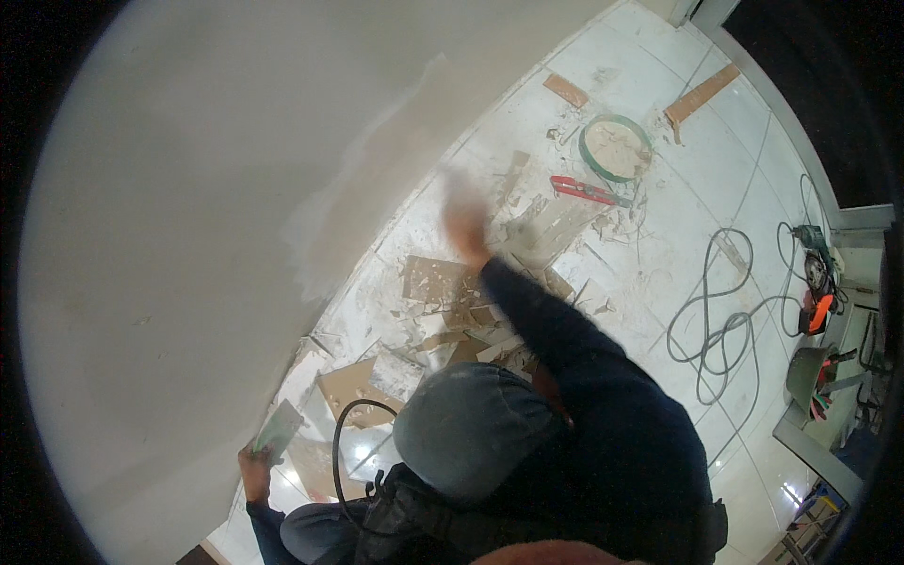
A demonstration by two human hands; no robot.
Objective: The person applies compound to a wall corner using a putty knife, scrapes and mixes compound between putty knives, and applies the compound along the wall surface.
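Plate [280, 429] pinched in your left hand [252, 469] beside the wall [188, 235], your right hand [464, 221] too blurred to tell its grip, the wall's patch [377, 179] looks coated, but scraps [428, 280] litter the floor [678, 240].

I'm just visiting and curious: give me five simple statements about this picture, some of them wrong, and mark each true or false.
1. The left hand holds a flat grey-green piece. True.
2. The right hand looks perfectly sharp. False: the right hand is blurred.
3. Broken pieces lie on the tiled floor. True.
4. The red tool lies inside the green-rimmed container. False: the red tool lies beside it.
5. The container is round. True.
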